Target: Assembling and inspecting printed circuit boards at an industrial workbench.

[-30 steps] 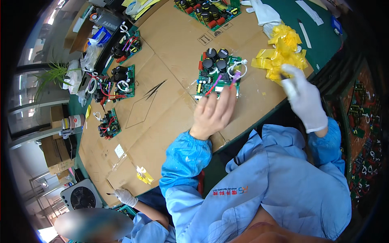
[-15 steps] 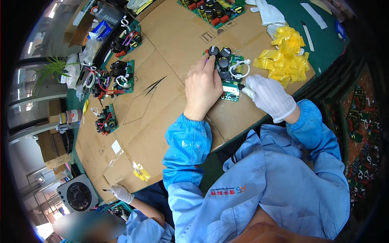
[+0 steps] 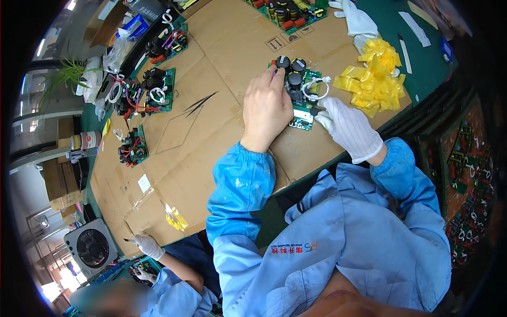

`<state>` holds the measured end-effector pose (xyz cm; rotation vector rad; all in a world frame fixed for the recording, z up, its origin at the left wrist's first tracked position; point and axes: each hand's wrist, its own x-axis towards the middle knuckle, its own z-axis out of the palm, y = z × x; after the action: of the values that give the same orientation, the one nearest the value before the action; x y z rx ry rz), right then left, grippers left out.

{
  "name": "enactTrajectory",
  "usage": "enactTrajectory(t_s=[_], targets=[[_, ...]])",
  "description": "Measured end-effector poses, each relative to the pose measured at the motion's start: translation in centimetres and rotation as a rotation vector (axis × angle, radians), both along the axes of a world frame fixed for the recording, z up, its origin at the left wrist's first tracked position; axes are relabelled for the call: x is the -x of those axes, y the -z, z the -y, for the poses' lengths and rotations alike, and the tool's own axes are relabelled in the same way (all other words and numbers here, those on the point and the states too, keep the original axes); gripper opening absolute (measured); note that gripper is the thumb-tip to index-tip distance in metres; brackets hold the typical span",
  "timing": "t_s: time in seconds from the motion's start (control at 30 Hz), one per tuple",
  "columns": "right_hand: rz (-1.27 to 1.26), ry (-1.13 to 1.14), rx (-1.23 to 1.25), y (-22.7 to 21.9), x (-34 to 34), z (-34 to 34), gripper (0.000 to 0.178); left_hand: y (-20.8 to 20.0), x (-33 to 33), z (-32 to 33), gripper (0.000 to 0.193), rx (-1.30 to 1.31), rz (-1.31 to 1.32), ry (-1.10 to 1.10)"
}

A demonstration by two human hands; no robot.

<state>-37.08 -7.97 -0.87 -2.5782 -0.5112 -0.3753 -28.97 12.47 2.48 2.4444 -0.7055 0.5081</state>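
A green circuit board with black round capacitors and a looped white cable lies on the cardboard before me. My bare left hand grips the board along its left side, fingertips by the capacitors. On the right, my right hand, in a white striped glove, pinches a small dark piece at the board's lower right edge. Most of that piece is hidden by the fingers, so its kind cannot be made out. Yellow tape pieces are heaped just beyond my right hand.
Tweezers lie left of my left hand. More wired boards stand along the left, and a larger board at the far edge. White gloves and a knife lie far right. A co-worker's gloved hand rests lower left.
The view has shifted slightly, moving the near-left items left and the board a little right. Both my hands keep their places at the board. The co-worker's other gloved hand now shows.
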Motion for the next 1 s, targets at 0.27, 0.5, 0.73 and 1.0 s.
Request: enactTrajectory(t_s=[0.27, 0.5, 0.73, 1.0], targets=[[-0.041, -0.055, 0.377, -2.1, 0.2, -0.3, 0.043, 0.1, -0.2, 0.2, 0.035, 0.000, 0.027, 0.007], [-0.197, -0.075, 0.153, -1.6, 0.1, 0.3, 0.037, 0.1, -0.3, -0.2, 0.036, 0.012, 0.005, 0.037], [-0.115, 0.216, -0.389, -5.9, 0.7, 3.5, 0.026, -0.3, -0.1, -0.1, 0.037, -0.014, 0.010, 0.052], [-0.232, 0.409, 0.008, -4.5, 2.6, 8.8, 0.041, -2.1, 0.6, 0.9, 0.035, -0.183, 0.164, 0.078]])
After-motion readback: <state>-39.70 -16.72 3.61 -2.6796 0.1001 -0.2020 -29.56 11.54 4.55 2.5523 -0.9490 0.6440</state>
